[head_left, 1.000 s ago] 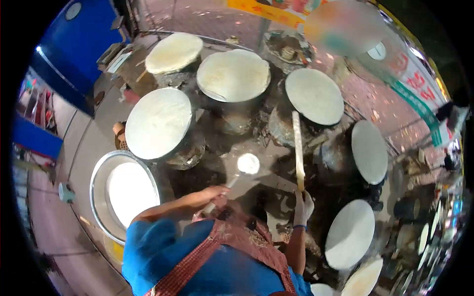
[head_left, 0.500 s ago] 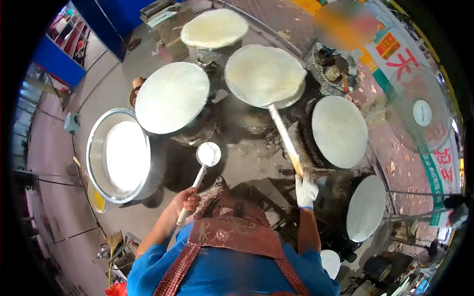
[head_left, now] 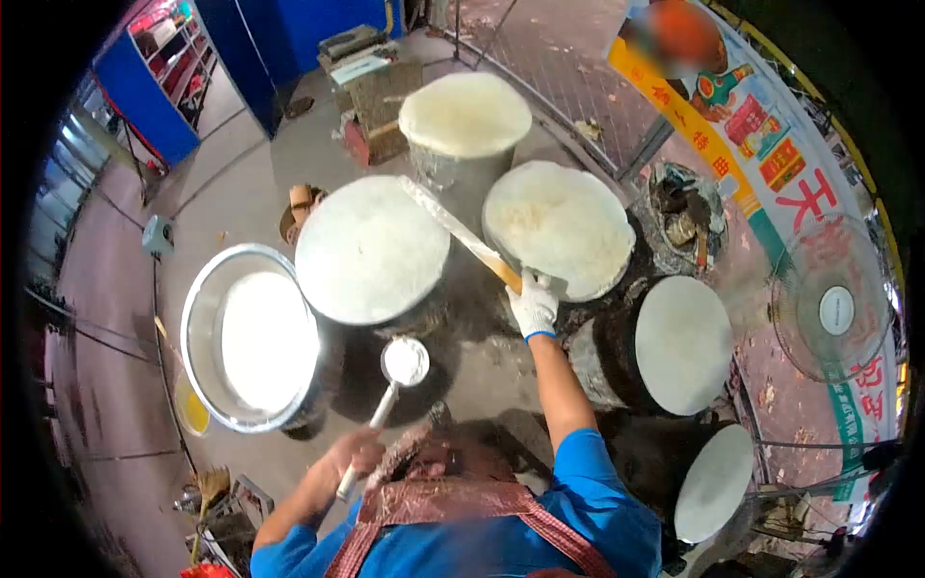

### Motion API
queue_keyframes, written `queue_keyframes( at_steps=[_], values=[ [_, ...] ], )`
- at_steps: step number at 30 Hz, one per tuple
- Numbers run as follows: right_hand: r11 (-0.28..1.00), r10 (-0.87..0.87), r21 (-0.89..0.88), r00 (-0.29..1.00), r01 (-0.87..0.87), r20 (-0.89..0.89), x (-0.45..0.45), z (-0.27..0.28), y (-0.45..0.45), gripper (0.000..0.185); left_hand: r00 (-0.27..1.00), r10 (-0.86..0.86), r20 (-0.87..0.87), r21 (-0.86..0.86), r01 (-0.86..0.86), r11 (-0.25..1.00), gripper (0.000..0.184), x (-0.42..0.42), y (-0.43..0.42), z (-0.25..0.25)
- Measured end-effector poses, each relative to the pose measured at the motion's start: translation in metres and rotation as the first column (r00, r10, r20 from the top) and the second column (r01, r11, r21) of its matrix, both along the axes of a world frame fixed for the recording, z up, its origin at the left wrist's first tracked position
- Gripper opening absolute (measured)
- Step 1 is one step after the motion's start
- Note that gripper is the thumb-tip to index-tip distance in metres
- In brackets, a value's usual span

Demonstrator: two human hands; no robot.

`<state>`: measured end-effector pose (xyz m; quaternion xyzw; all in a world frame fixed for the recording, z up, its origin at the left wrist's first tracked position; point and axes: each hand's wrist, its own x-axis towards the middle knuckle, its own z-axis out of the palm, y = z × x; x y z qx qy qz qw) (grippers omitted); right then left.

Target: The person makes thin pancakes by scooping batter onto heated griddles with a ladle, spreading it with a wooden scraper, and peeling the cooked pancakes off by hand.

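Note:
My left hand (head_left: 355, 451), bare, is closed around the handle of a ladle (head_left: 406, 362) whose bowl holds white batter. On my right hand (head_left: 535, 304) is a white knit glove, and its fingers grip the bare end of a long wooden spatula (head_left: 453, 226). White batter coats the far part of the spatula, and its tip lies over the right edge of the pale pancake (head_left: 361, 255) on the left griddle. Just beyond my right hand, another pancake (head_left: 559, 231) with light brown patches covers its griddle. A large metal basin (head_left: 198, 361) of white batter (head_left: 270, 339) stands at the left.
More round griddles carry pale pancakes: one at the back (head_left: 466, 114), one at the right (head_left: 684, 345) and one at the lower right (head_left: 715, 484). A fan (head_left: 836, 310) stands before a printed banner (head_left: 771, 154). A yellow-filled bowl (head_left: 196, 412) sits beside the basin.
My right hand and the spatula have moved forward and left, from the middle pancake to the left griddle's edge. The middle pancake now lies flatter. The view has tilted up.

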<state>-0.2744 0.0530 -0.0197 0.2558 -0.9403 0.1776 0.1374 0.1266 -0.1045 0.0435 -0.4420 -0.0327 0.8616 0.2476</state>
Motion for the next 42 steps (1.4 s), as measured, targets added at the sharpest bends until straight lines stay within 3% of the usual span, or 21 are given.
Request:
queue_keyframes(
  at_steps=[2,4,6,8,12,16,20,22,23,24,26,28,30,31,32,34,36,37,39,40,42],
  values=[
    [0.986,0.042,0.157,0.998,-0.049,0.054,-0.024,-0.004,-0.022,0.035,0.999,0.026,-0.028,-0.065,-0.028,0.997,0.037,0.006,-0.011,0.0],
    [0.906,0.085,0.402,0.988,-0.131,0.13,-0.05,0.002,-0.029,0.032,0.994,0.098,-0.041,0.075,-0.095,0.993,0.032,0.016,-0.022,-0.006],
    [0.893,0.156,0.407,0.98,-0.193,0.124,-0.082,0.025,-0.024,0.028,0.99,0.135,-0.051,0.108,-0.129,0.986,0.03,0.021,-0.033,-0.011],
    [0.887,0.106,0.429,0.981,-0.168,0.166,-0.103,0.11,-0.022,0.028,0.982,0.183,-0.048,0.156,-0.174,0.972,0.027,0.027,-0.036,-0.016],
    [0.861,0.292,0.453,0.954,-0.231,-0.068,-0.172,0.252,-0.053,0.024,0.969,0.221,-0.113,-0.098,-0.232,0.968,0.011,0.014,-0.035,0.0],
    [0.788,0.394,0.54,0.916,-0.296,-0.073,-0.226,0.336,-0.144,0.03,0.927,0.364,-0.091,-0.08,-0.371,0.925,0.013,-0.002,-0.027,-0.006],
    [0.801,0.507,0.412,0.858,-0.434,-0.083,-0.328,0.373,-0.215,0.027,0.85,0.499,-0.169,-0.151,-0.523,0.839,0.019,-0.027,-0.003,-0.003],
    [0.935,0.345,-0.219,0.853,-0.278,0.39,-0.339,0.383,-0.206,0.014,0.774,0.622,-0.121,-0.056,-0.631,0.774,0.02,-0.037,0.012,0.005],
    [0.864,0.435,-0.457,0.772,-0.213,0.463,-0.353,0.372,-0.201,0.01,0.732,0.674,-0.099,-0.011,-0.678,0.735,0.02,-0.044,0.018,0.008],
    [0.749,0.534,-0.654,0.677,-0.103,0.506,-0.374,0.348,-0.201,0.011,0.736,0.657,-0.164,-0.118,-0.676,0.727,0.025,-0.049,0.023,0.012],
    [0.543,0.647,-0.838,0.612,0.048,0.454,-0.429,0.264,-0.213,0.01,0.66,0.726,-0.194,0.007,-0.739,0.673,0.028,-0.053,0.033,0.006],
    [0.408,0.638,-0.858,0.576,0.311,0.512,-0.415,0.201,-0.216,0.008,0.567,0.817,-0.104,0.155,-0.802,0.576,0.03,-0.056,0.044,0.008],
    [0.292,0.678,-0.823,0.502,0.487,0.537,-0.442,0.092,-0.236,0.007,0.533,0.846,-0.025,0.068,-0.843,0.533,0.024,-0.064,0.049,0.019],
    [0.263,0.645,-0.825,0.545,0.5,0.536,-0.448,0.037,-0.243,0.008,0.502,0.865,-0.013,0.1,-0.86,0.5,0.021,-0.062,0.053,0.016],
    [0.119,0.582,-0.795,0.607,0.595,0.541,-0.446,-0.009,-0.256,0.026,0.469,0.883,0.0,0.131,-0.875,0.465,0.02,-0.062,0.055,0.017],
    [0.161,0.389,-0.647,0.554,0.746,0.736,-0.393,-0.008,-0.26,0.04,0.464,0.886,-0.003,0.02,-0.886,0.464,0.019,-0.069,0.058,0.027],
    [0.149,0.296,-0.692,0.636,0.706,0.712,-0.387,-0.031,-0.267,0.044,0.429,0.903,0.033,0.013,-0.903,0.429,0.02,-0.074,0.057,0.04],
    [0.155,0.338,-0.634,0.562,0.758,0.755,-0.387,-0.032,-0.266,0.044,0.413,0.909,0.06,0.003,-0.91,0.414,0.02,-0.076,0.057,0.047],
    [0.567,0.127,-0.619,0.685,0.544,0.717,-0.459,-0.13,-0.267,0.048,0.402,0.909,0.108,-0.072,-0.909,0.41,0.02,-0.078,0.057,0.052],
    [0.717,-0.048,-0.51,0.764,0.475,0.644,-0.455,-0.119,-0.259,0.055,0.374,0.918,0.132,-0.076,-0.92,0.385,0.019,-0.075,0.058,0.049],
    [0.926,-0.16,-0.212,0.834,0.312,0.528,-0.364,0.014,-0.227,0.069,0.324,0.933,0.156,-0.061,-0.94,0.337,0.019,-0.068,0.056,0.045]
  ],
)
